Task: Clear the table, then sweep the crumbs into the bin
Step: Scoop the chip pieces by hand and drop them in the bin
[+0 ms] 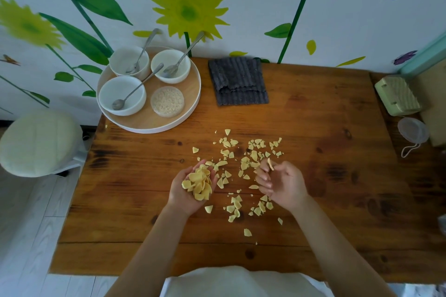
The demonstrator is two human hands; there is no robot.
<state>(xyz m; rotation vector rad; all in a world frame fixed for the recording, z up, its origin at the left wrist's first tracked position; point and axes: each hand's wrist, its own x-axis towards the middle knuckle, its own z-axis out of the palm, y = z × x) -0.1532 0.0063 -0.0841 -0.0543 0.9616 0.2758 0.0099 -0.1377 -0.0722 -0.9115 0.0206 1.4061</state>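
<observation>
Cradles chip pieces [198,183] in cupped left hand [179,196]. Pinches one chip shard [270,164] in right hand [282,184], over crumbs [254,155] on table [342,205].

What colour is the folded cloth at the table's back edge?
The cloth is dark grey with ribbed stripes; the head view shows it clearly.

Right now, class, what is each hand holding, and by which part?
The left hand cups a pile of chip pieces in its upturned palm. The right hand pinches one chip piece by its lower edge.
</observation>
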